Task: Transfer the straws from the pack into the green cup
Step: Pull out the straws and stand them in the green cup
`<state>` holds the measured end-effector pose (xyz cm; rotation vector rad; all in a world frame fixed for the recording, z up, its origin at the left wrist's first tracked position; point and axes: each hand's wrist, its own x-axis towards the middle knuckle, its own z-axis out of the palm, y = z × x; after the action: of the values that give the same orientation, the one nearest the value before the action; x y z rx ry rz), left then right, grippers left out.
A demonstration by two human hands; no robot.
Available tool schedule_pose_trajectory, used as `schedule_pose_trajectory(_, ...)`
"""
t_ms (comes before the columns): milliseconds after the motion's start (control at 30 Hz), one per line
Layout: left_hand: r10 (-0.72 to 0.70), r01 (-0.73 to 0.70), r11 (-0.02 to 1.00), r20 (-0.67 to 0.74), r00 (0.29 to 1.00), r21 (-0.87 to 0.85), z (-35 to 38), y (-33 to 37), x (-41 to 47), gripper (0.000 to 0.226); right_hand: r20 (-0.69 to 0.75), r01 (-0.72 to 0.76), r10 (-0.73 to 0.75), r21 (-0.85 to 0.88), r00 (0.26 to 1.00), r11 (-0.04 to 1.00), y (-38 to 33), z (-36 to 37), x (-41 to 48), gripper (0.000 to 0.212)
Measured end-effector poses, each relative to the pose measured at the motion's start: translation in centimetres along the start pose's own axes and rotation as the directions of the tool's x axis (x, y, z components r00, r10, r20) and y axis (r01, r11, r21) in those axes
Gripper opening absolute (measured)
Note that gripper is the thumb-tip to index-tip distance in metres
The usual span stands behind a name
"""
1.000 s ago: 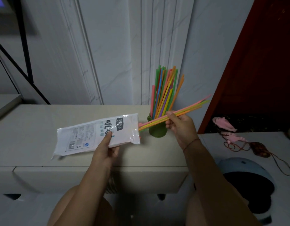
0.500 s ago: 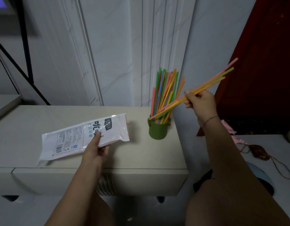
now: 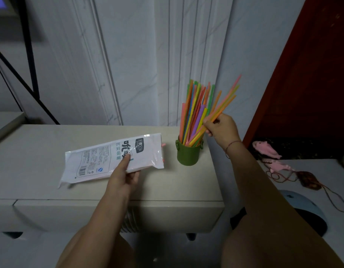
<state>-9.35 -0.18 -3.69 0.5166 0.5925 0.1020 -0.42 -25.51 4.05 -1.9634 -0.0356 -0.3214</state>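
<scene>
A white plastic straw pack (image 3: 109, 159) lies slanted on the beige cabinet top (image 3: 41, 144). My left hand (image 3: 124, 175) holds it by its lower edge, thumb on top. A pink straw end (image 3: 163, 145) pokes from its open right end. The small green cup (image 3: 188, 154) stands at the cabinet's right end, full of upright coloured straws (image 3: 194, 109). My right hand (image 3: 220, 129) pinches a small bunch of pink, yellow and orange straws (image 3: 225, 102); their lower ends sit inside the cup and the bunch leans right.
A white panelled wall (image 3: 128, 60) rises right behind the cabinet. A dark red door (image 3: 312, 74) stands at the right. Lower right, a white surface (image 3: 312, 171) carries pink toys (image 3: 265, 149) and a corded pouch (image 3: 310, 180). A black metal frame (image 3: 30, 55) stands at the left.
My right hand pulled the bunch of straws out of the pack, swung it up and over, and lowered its ends into the green cup. My left hand kept hold of the pack.
</scene>
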Motion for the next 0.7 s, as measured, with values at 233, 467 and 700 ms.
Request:
schedule_pose_trajectory(233,-0.011,0.011,1.000,0.030,0.999,0.029,0.5,-1.0,0.1,0.015,0.125,-0.064,0.070,-0.057,0.990,0.996,1.8,1.7,-0.3,0.017)
schedule_pose_trajectory(467,-0.022,0.021,1.000,0.039,0.999,0.023,0.3,-1.0,0.1,0.015,0.109,-0.153,0.138,0.137,0.984,0.979,2.2,1.6,-0.9,0.016)
schedule_pose_trajectory(700,-0.026,0.025,0.999,0.034,0.999,0.035,0.5,-1.2,-0.2,0.014,-0.023,-0.121,0.128,0.203,0.991,0.972,2.6,1.8,-1.9,0.005)
